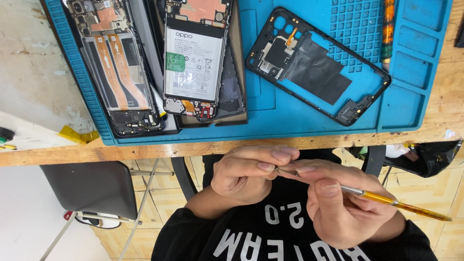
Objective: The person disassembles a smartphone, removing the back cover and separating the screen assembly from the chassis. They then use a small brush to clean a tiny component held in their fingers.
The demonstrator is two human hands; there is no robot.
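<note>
A worn wooden table (299, 141) carries a blue ridged work mat (411, 108) at the far side of the scene, with tiled floor and a dark chair seat (92, 188) below its near edge; on the mat lie an opened phone with orange flex cables (116, 67) at the left, an opened phone showing its white battery (193, 63) in the middle, and a black phone frame (316, 65) to the right. Both hands are held near the body, off the table; the right hand (343, 203) is closed around tweezers with a yellow handle (386, 199), the handle running out to the right; the left hand (246, 174) is closed, thumb and fingers pinched at the tweezers' tip. The tweezers appear light, stiff, thin and sharp-pointed; best held at the handle, not the tip. Whether anything sits between the left fingertips cannot be told; the tip is largely covered; the phones are cut off at the far edge; a black bag (430, 157) at the right is indistinct.
</note>
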